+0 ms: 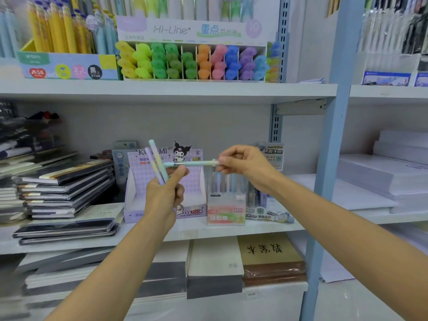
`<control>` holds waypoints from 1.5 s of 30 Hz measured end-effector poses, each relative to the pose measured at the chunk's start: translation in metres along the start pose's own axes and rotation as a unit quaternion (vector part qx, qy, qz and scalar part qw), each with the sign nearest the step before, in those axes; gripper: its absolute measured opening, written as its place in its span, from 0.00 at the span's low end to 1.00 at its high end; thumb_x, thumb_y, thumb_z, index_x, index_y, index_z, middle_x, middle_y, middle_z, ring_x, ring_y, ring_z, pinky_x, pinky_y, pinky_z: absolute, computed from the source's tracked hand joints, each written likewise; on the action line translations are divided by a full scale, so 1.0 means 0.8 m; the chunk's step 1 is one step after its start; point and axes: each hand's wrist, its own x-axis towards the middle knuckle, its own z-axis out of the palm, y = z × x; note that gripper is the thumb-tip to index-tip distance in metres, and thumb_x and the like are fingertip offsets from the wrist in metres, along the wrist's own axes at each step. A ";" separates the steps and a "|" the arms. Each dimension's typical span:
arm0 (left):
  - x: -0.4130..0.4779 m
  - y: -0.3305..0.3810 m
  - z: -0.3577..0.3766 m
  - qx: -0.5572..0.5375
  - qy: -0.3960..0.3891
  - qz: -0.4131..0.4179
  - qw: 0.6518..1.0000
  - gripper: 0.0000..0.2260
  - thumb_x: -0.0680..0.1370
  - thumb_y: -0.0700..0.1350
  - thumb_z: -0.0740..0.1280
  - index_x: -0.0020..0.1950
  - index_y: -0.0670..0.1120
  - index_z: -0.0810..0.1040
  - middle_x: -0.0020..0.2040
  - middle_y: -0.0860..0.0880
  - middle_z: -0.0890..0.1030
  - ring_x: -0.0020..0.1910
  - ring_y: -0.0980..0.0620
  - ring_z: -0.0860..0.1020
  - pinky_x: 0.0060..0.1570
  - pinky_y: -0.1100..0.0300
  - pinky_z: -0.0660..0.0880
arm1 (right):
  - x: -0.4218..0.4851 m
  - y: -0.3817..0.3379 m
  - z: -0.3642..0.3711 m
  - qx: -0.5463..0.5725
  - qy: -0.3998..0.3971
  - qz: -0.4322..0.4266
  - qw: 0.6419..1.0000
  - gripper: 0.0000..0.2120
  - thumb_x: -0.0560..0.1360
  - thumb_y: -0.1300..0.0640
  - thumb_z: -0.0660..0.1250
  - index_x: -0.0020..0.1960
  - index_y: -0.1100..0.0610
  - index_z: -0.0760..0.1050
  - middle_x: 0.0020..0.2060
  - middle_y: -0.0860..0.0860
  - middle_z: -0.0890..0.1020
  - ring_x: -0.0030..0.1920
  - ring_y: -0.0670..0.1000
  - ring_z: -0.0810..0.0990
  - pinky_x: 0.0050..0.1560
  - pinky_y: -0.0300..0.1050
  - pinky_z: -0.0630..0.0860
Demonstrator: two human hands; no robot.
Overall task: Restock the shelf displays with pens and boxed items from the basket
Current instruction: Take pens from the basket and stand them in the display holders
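Right hand: raised at mid-shelf height, fingertips pinching one end of a single pen, held level. Left hand: fist upright, gripping a small bunch of pens that fans upward; its thumb meets the single pen's far end. Both forearms reach forward from below. Behind: purple box, cavity apparently unfilled; clear box beside it, pens standing inside; both on the shelf. Basket: not in view. Progress, judged: early to middle; pens in hand not yet placed, boxed items unaccounted for.
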 end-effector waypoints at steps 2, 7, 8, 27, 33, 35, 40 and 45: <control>-0.003 0.003 0.003 -0.028 0.007 0.008 1.000 0.04 0.76 0.45 0.71 0.46 0.46 0.78 0.43 0.48 0.86 0.20 0.58 0.66 0.16 0.68 0.58 | -0.008 0.002 0.003 -0.027 -0.064 0.034 0.997 0.07 0.73 0.66 0.70 0.51 0.65 0.78 0.41 0.59 0.85 0.42 0.53 0.84 0.45 0.41 0.82; -0.005 0.002 0.005 0.018 -0.006 0.031 0.999 0.07 0.76 0.44 0.70 0.51 0.42 0.78 0.45 0.43 0.86 0.19 0.56 0.67 0.17 0.68 0.59 | -0.015 0.000 0.017 -0.103 -0.102 0.015 0.989 0.09 0.76 0.57 0.69 0.53 0.61 0.80 0.46 0.55 0.85 0.46 0.50 0.84 0.48 0.40 0.79; -0.006 0.001 0.005 0.047 -0.019 0.035 0.998 0.07 0.76 0.44 0.71 0.51 0.43 0.79 0.45 0.43 0.86 0.19 0.56 0.67 0.17 0.67 0.60 | -0.013 -0.003 0.022 -0.110 -0.082 -0.004 0.991 0.10 0.77 0.55 0.68 0.54 0.59 0.80 0.47 0.53 0.85 0.48 0.50 0.84 0.49 0.39 0.79; 0.016 -0.019 -0.011 0.135 -0.108 -0.016 0.985 0.10 0.83 0.47 0.59 0.50 0.45 0.78 0.29 0.51 0.73 0.25 0.54 0.69 0.23 0.64 0.66 | 0.037 0.009 -0.008 -0.184 0.168 -0.078 0.965 0.01 0.79 0.61 0.64 0.49 0.58 0.73 0.42 0.56 0.83 0.36 0.47 0.83 0.37 0.32 0.75; 0.022 -0.026 -0.013 0.139 -0.134 0.014 0.981 0.12 0.83 0.50 0.58 0.53 0.46 0.78 0.29 0.51 0.73 0.26 0.53 0.71 0.27 0.62 0.71 | 0.056 0.053 -0.005 -0.298 0.132 -0.048 0.944 0.03 0.78 0.63 0.66 0.50 0.62 0.75 0.41 0.58 0.83 0.39 0.54 0.84 0.40 0.41 0.79; 0.024 -0.029 -0.014 0.143 -0.134 0.015 0.981 0.12 0.83 0.50 0.58 0.53 0.46 0.78 0.29 0.51 0.72 0.26 0.53 0.70 0.26 0.62 0.70 | 0.061 0.059 -0.004 -0.312 0.119 -0.048 0.942 0.01 0.78 0.63 0.66 0.49 0.62 0.75 0.41 0.59 0.84 0.40 0.55 0.84 0.40 0.38 0.78; 0.032 -0.037 -0.017 0.147 -0.126 0.012 0.981 0.12 0.83 0.51 0.58 0.54 0.47 0.79 0.30 0.50 0.72 0.26 0.53 0.69 0.25 0.62 0.68 | 0.073 0.059 -0.008 -0.344 0.105 -0.070 0.931 0.03 0.77 0.64 0.67 0.50 0.64 0.77 0.39 0.60 0.84 0.39 0.57 0.84 0.43 0.45 0.80; 0.036 -0.045 -0.019 0.150 -0.127 0.009 0.980 0.12 0.83 0.50 0.59 0.54 0.46 0.80 0.30 0.50 0.73 0.26 0.53 0.70 0.27 0.63 0.69 | 0.070 0.064 -0.005 -0.334 0.090 -0.075 0.935 0.07 0.78 0.62 0.67 0.55 0.59 0.72 0.37 0.56 0.84 0.38 0.53 0.84 0.45 0.49 0.81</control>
